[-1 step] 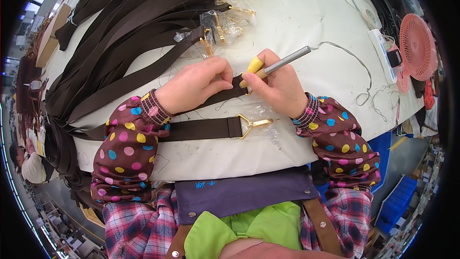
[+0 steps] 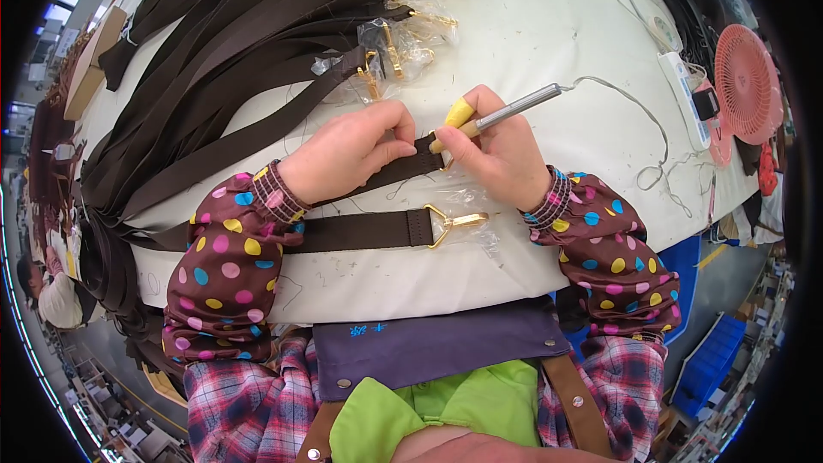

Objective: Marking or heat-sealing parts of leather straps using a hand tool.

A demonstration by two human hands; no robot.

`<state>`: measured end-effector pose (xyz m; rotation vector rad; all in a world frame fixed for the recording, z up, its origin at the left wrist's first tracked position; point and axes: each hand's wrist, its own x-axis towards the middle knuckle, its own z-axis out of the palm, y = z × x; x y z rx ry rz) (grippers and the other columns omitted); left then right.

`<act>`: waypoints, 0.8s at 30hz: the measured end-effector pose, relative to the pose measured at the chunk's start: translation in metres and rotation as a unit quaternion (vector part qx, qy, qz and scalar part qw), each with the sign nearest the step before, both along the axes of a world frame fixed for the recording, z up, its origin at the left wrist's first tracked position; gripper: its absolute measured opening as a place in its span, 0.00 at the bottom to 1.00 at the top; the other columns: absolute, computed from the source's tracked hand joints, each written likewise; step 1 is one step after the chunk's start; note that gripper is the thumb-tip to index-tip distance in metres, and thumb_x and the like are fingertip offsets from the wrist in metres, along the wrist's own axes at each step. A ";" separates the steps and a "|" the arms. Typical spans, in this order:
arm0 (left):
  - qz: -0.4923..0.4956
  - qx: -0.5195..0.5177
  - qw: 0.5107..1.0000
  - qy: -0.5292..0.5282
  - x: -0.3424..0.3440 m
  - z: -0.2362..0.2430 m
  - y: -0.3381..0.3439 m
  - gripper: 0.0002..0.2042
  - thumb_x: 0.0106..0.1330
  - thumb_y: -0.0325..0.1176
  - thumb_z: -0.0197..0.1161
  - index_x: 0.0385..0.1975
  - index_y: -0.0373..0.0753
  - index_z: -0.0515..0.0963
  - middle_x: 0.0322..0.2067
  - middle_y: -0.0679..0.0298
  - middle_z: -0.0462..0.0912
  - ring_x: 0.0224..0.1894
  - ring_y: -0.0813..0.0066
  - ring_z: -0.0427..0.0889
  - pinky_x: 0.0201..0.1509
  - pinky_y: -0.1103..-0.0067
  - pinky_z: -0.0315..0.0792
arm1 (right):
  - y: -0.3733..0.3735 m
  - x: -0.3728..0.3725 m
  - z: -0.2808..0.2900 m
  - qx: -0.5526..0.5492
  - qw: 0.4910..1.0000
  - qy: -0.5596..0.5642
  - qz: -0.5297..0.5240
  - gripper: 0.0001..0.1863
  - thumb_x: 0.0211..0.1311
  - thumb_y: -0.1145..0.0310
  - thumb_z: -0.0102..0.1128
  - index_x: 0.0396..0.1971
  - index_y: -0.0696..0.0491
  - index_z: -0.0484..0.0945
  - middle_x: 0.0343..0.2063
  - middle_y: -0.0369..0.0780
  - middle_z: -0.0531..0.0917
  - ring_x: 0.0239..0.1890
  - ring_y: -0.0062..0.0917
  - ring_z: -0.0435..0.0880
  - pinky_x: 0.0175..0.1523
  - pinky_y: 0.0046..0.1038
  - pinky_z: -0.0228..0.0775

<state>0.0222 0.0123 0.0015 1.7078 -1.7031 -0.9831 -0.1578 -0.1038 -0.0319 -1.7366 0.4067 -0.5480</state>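
Observation:
My right hand (image 2: 501, 150) is closed around a wired, pen-shaped metal tool (image 2: 519, 107). Yellow wrapping covers one of its fingers. The tool's pale lower end points down-left to the stitched end of a dark brown strap (image 2: 400, 171), where a bit of gold hardware shows under my fingers. My left hand (image 2: 356, 147) is closed, thumb and forefinger together at that strap's edge. Nearer to me lies a second dark brown strap (image 2: 360, 230), its end looped through a gold clasp (image 2: 447, 223) in clear plastic film.
Many more brown straps (image 2: 214, 77) lie bunched at the left, with plastic-wrapped gold clasps (image 2: 390, 47) at their ends. The tool's cable (image 2: 634, 103) runs to the right. A pink fan (image 2: 747, 84) and a white power strip (image 2: 684, 99) stand at the right edge.
The tool in my right hand has tilted very slightly, its cable end shifting a little to the right. My left hand and the straps stay as they were.

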 end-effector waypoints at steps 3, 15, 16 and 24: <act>0.090 0.123 0.984 0.090 -0.003 0.001 -0.002 0.05 0.67 0.31 0.57 0.35 0.39 0.68 0.24 0.64 0.73 0.23 0.77 0.74 0.24 0.80 0.70 | -0.002 0.001 0.004 -0.034 0.999 0.003 -0.018 0.12 0.62 0.68 0.61 0.32 0.56 0.67 0.18 0.35 0.76 0.19 0.13 0.73 0.24 0.19 0.63; 0.107 0.049 0.989 0.093 -0.004 -0.010 0.000 0.06 0.69 0.32 0.55 0.36 0.39 0.67 0.20 0.65 0.71 0.19 0.81 0.72 0.18 0.83 0.68 | -0.003 0.003 0.003 -0.077 0.996 0.034 -0.030 0.14 0.61 0.66 0.62 0.32 0.56 0.66 0.17 0.37 0.76 0.17 0.18 0.75 0.23 0.21 0.63; 0.110 0.047 0.988 0.096 -0.004 -0.011 0.000 0.06 0.69 0.32 0.55 0.36 0.39 0.67 0.20 0.66 0.71 0.19 0.81 0.72 0.18 0.82 0.68 | -0.003 0.003 0.004 -0.077 0.996 0.033 -0.030 0.14 0.61 0.66 0.62 0.32 0.56 0.66 0.17 0.37 0.76 0.17 0.18 0.75 0.23 0.21 0.63; 0.116 0.085 0.986 0.086 -0.004 -0.004 0.000 0.07 0.67 0.31 0.57 0.37 0.39 0.67 0.24 0.63 0.73 0.23 0.74 0.76 0.23 0.79 0.71 | -0.003 0.002 0.004 -0.065 0.997 0.015 -0.035 0.13 0.61 0.66 0.62 0.32 0.56 0.66 0.17 0.36 0.75 0.17 0.16 0.73 0.23 0.20 0.62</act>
